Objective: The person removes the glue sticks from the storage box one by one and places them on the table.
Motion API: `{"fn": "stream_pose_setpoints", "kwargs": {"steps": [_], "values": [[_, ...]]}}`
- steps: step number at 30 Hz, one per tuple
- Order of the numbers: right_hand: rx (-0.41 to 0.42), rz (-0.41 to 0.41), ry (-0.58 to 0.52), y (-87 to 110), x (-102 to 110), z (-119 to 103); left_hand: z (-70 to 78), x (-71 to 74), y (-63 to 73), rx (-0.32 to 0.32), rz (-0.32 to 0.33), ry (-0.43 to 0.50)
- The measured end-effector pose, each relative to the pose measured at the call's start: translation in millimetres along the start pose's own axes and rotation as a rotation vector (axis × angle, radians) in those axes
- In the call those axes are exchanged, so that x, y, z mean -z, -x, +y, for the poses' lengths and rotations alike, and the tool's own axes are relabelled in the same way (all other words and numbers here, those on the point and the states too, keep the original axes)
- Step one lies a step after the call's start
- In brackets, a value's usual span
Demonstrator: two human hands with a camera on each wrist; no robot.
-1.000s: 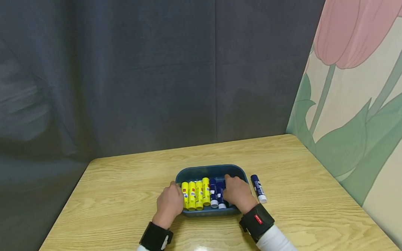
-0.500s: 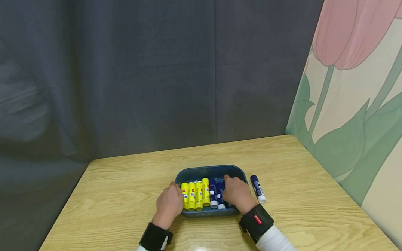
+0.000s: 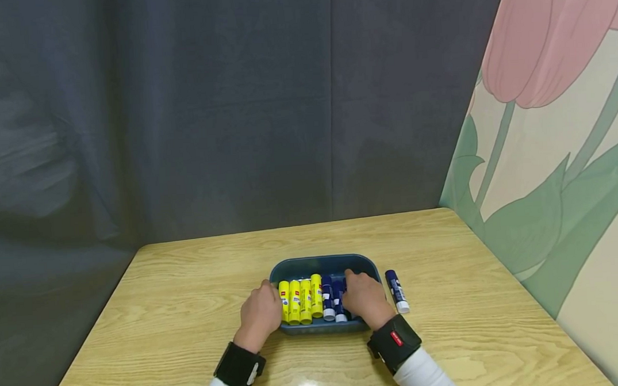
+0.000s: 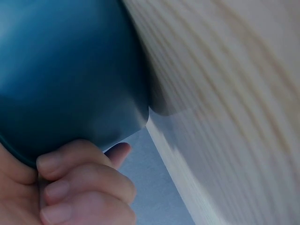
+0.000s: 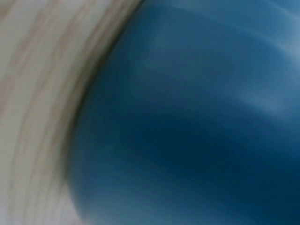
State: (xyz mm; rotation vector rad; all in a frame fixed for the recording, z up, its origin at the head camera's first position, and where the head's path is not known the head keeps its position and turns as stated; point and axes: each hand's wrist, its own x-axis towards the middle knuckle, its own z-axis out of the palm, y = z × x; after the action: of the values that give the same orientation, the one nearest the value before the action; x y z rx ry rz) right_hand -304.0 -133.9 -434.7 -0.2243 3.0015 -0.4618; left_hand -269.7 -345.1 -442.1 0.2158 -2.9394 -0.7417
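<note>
My left hand [image 3: 260, 311] grips the left rim of a dark blue-green plastic bin [image 3: 326, 328]. In the left wrist view, curled fingers [image 4: 89, 185] lie against the outside of the bin. Inside the bin, several yellow glue sticks [image 3: 305, 301] lie side by side at the left, followed by dark blue glue sticks with white ends [image 3: 328, 298]. My right hand [image 3: 366, 299] reaches over the front right rim into the bin, beside the blue ones. Its fingertips are hidden, and whether they hold a glue stick is unclear. Only the bin's wall [image 5: 187, 117] fills the right wrist view.
A single dark blue glue stick [image 3: 397, 291] lies on the wooden table [image 3: 190, 313], just right of the bin. A dark grey curtain [image 3: 233, 115] hangs behind the table. On the right is a wall with a painted tulip [image 3: 551, 38].
</note>
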Motion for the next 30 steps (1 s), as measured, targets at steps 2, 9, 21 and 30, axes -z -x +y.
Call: {"fn": "stream_pose_setpoints", "kwargs": {"steps": [2, 9, 21, 30], "values": [[0.000, -0.001, -0.003, 0.3, 0.1, 0.2, 0.0, -0.1, 0.1, 0.002, -0.005, 0.000], [-0.013, -0.004, -0.005, 0.2, -2.7, 0.4, -0.8, -0.5, 0.6, 0.010, -0.017, 0.002], [0.008, 0.014, -0.003, 1.3, -1.6, -0.1, -1.6, -0.2, -0.7, 0.011, -0.017, -0.003], [0.018, 0.026, 0.011, 0.9, -1.8, 0.6, -0.6, 0.6, -0.5, 0.006, -0.016, -0.001]]}}
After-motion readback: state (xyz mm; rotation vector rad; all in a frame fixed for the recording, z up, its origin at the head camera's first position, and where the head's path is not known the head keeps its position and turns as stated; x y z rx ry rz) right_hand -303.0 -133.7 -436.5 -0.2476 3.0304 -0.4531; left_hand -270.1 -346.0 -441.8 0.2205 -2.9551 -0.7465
